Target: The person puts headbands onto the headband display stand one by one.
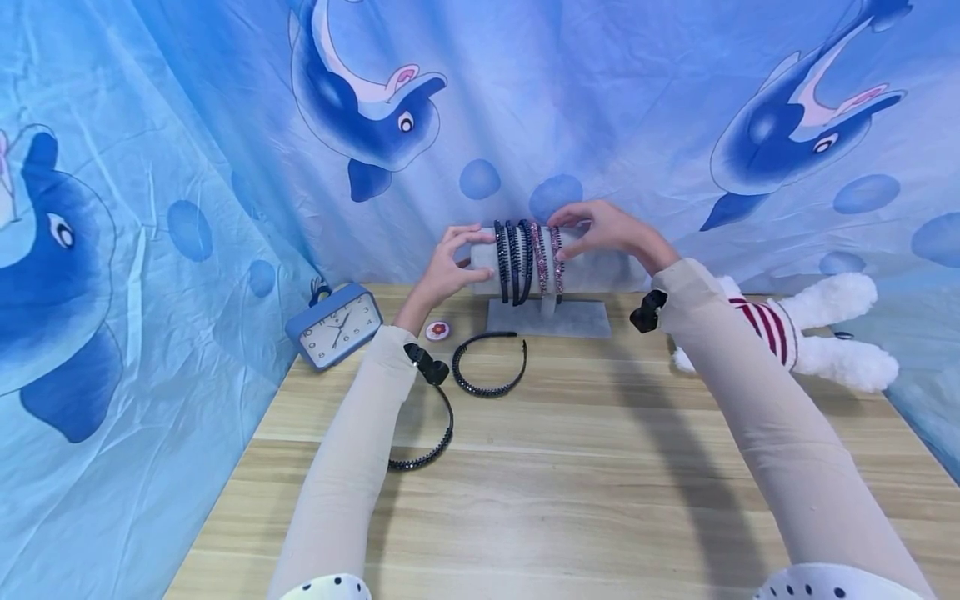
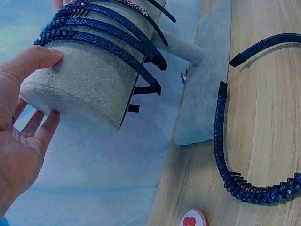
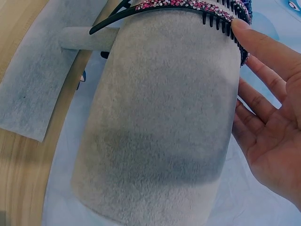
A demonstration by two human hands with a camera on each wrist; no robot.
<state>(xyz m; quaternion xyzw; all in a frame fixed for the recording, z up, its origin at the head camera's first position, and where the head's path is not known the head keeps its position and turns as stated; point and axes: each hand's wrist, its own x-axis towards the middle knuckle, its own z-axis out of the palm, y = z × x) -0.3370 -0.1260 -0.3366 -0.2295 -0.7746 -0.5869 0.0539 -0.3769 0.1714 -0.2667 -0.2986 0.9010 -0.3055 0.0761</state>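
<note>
A grey plush headband stand holds several headbands side by side on its horizontal roll. Three dark blue beaded ones sit toward the left end. Beside them are two pink glittery headbands, the outer one with black comb teeth. My left hand grips the roll's left end, thumb on one side and fingers on the other. With the thumb on the toothed edge of the outer pink headband, my right hand pinches it; the other fingers reach behind the roll and are partly hidden.
Two dark headbands lie on the wooden table, one before the stand's base, another partly behind my left arm. A blue clock and a round flower badge are at left. A white plush toy lies at right.
</note>
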